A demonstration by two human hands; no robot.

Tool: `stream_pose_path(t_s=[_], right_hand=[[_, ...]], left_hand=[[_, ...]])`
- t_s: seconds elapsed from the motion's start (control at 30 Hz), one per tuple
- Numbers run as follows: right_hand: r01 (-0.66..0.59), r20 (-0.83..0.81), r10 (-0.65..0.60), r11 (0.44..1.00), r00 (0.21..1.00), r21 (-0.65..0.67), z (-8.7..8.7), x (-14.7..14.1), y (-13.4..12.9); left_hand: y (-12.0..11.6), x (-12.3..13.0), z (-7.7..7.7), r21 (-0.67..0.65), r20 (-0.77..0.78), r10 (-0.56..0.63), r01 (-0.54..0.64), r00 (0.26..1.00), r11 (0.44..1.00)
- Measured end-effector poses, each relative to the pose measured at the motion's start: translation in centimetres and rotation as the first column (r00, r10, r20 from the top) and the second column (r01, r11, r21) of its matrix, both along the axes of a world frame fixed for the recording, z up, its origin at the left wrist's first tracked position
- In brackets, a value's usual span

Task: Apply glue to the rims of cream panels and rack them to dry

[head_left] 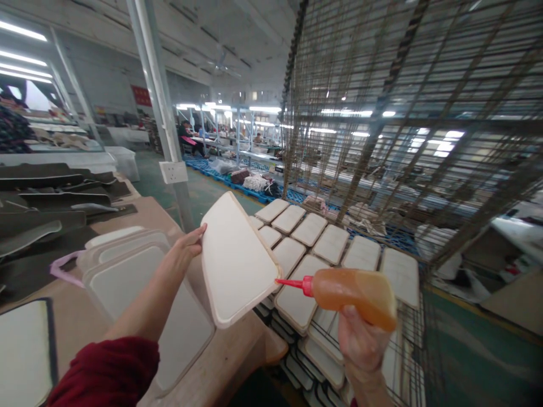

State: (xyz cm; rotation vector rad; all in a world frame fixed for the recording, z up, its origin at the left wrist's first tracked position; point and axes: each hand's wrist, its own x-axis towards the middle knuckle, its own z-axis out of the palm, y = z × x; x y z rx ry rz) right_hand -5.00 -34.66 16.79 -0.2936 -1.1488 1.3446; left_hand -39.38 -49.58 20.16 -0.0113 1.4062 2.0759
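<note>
My left hand (192, 244) grips a white rounded panel (237, 260) by its left edge and holds it up, tilted, above the table. My right hand (365, 342) is closed around a squeeze bottle (356, 294) of amber liquid, probably glue, lying almost level. Its red nozzle (292, 283) points left, and the tip meets the panel's lower right corner. A yellowish line runs along the panel's right edge. Under my left forearm, similar pale panels (127, 282) lie overlapping on the table (224, 362).
Wire racks (407, 333) at the right carry rows of white panels (331, 243). A large wire grid (382, 102) leans above them. Dark curved pieces (46, 198) are piled at left, near a metal post (163, 113) with a socket box. A person (189, 138) sits far back.
</note>
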Motion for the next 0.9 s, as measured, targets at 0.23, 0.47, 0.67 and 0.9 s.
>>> stream_pose_path(t_s=[0.23,0.47,0.67,0.9], right_hand=[[0.110,-0.040,-0.112,0.993,0.993,-0.044,-0.7,-0.8,0.3],[0.118,-0.055,-0.123,0.989,0.991,-0.085,-1.0,-1.4,-0.1],[0.129,-0.039,-0.135,0.985,0.990,-0.115,-1.5,-1.8,-0.2],[0.113,-0.040,-0.119,0.986,0.992,-0.123,-1.5,-2.1,-0.4]], left_hand=[[1.0,0.5,0.1,-0.052,0.164,0.219,-0.213,0.962,0.976],[1.3,0.6,-0.1,-0.032,0.231,0.269,-0.269,0.935,0.963],[1.5,0.3,-0.3,-0.016,0.260,0.285,-0.291,0.923,0.957],[1.9,0.4,-0.2,0.008,0.280,0.291,-0.305,0.915,0.952]])
